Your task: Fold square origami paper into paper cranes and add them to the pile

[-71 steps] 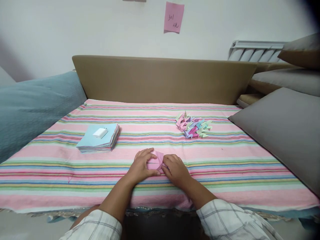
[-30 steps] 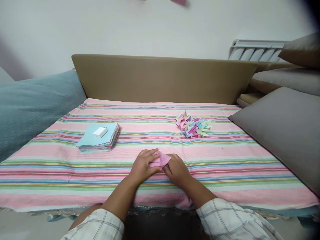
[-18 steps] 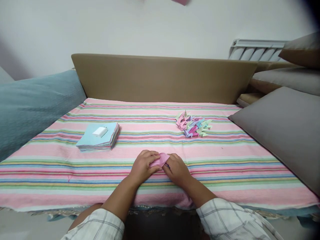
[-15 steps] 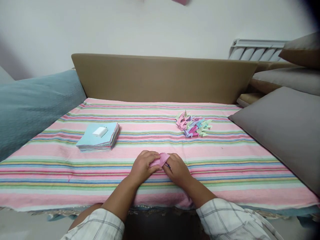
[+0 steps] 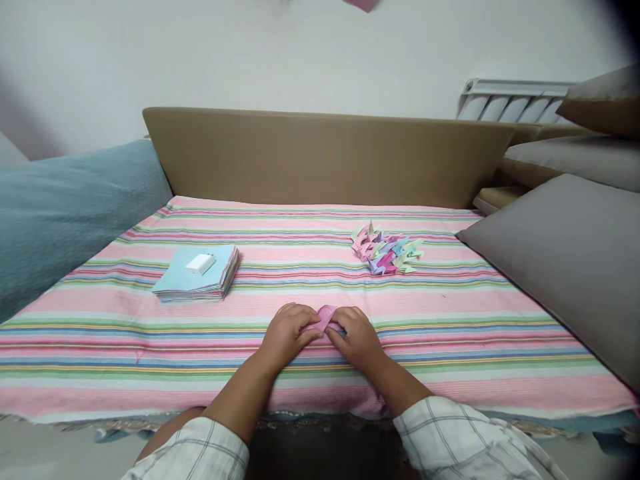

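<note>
A small pink piece of folded paper (image 5: 326,316) is between my two hands, just above or on the striped cloth (image 5: 300,287). My left hand (image 5: 291,331) is closed on its left part, with the thumb below and the fingers over it. On the other side, my right hand (image 5: 355,337) pinches the right part between thumb and fingers. Much of the paper is covered by the fingers. Farther off, to the right, lies a pile of folded paper cranes (image 5: 385,252) in pink, purple, blue and green.
At the left is a stack of coloured paper squares (image 5: 173,275) with a small white block (image 5: 201,264) on top. Grey cushions (image 5: 560,233) line the right side, a blue-covered armrest (image 5: 75,213) the left. Behind stands a brown backrest (image 5: 325,160).
My right fingers have shifted and now pinch the pink paper near its middle. Its raised flap shows less than before. My left hand has barely moved.
</note>
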`<state>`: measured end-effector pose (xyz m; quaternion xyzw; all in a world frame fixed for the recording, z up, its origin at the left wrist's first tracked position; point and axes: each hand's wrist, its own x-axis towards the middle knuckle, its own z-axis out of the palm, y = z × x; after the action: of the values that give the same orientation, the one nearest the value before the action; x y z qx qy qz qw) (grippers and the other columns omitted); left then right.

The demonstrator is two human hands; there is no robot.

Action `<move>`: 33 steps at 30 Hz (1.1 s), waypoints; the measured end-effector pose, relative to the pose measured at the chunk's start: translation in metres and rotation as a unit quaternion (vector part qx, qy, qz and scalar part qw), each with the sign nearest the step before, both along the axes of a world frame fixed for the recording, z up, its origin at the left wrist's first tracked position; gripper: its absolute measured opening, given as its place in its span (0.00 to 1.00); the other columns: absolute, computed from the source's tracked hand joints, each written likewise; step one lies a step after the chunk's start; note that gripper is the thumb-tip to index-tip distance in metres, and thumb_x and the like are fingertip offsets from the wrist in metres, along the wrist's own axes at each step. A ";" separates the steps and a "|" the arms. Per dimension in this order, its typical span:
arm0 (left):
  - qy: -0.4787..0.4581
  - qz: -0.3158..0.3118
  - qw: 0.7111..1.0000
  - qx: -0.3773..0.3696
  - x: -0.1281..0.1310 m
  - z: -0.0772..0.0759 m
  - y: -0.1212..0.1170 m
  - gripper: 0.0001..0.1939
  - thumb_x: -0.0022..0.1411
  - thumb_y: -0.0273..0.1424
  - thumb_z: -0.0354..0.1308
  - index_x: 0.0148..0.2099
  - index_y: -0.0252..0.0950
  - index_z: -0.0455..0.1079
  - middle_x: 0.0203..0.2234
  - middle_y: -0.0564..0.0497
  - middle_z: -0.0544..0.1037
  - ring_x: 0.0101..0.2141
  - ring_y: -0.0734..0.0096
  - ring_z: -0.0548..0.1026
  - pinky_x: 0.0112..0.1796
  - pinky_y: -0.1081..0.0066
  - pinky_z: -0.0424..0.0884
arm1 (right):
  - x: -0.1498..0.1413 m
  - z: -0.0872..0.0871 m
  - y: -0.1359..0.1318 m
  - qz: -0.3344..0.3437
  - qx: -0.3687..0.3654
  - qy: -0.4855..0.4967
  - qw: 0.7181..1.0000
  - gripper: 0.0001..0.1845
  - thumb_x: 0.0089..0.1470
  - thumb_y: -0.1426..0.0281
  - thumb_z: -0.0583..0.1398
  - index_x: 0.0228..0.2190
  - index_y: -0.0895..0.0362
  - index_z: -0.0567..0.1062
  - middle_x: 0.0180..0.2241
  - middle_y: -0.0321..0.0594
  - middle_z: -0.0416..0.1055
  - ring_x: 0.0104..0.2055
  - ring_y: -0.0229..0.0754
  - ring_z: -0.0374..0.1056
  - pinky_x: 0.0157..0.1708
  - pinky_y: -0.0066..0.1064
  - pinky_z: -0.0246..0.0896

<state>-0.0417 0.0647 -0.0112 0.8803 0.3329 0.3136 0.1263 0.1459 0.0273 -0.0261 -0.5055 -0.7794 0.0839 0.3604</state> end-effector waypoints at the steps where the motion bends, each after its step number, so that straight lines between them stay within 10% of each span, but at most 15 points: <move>1: 0.002 0.000 1.000 -0.004 0.000 0.000 0.000 0.11 0.55 0.38 0.60 0.39 0.39 0.71 0.36 0.49 0.77 0.39 0.65 0.73 0.43 0.62 0.66 | 0.000 0.000 0.000 -0.006 -0.006 0.006 1.000 0.05 0.51 0.69 0.58 0.32 0.57 0.71 0.31 0.39 0.69 0.35 0.43 0.61 0.37 0.34 0.54; 16: 0.049 -0.010 0.999 0.005 0.002 0.002 -0.004 0.13 0.63 0.34 0.48 0.47 0.42 0.71 0.49 0.48 0.73 0.45 0.64 0.71 0.46 0.59 0.63 | 0.007 0.001 -0.003 -0.014 -0.046 0.121 0.992 0.18 0.55 0.69 0.50 0.47 0.58 0.65 0.31 0.39 0.70 0.35 0.42 0.66 0.40 0.36 0.57; 33: 0.036 0.025 0.999 -0.015 0.003 0.004 -0.008 0.13 0.60 0.30 0.52 0.47 0.41 0.69 0.42 0.50 0.77 0.39 0.65 0.70 0.44 0.61 0.62 | 0.004 -0.001 0.000 -0.082 -0.028 0.122 0.989 0.11 0.51 0.68 0.55 0.37 0.56 0.71 0.34 0.42 0.73 0.36 0.43 0.67 0.39 0.37 0.62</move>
<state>-0.0382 0.0567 -0.0073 0.8802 0.3640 0.2803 0.1192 0.1503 0.0276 -0.0272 -0.5636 -0.6830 0.1363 0.4441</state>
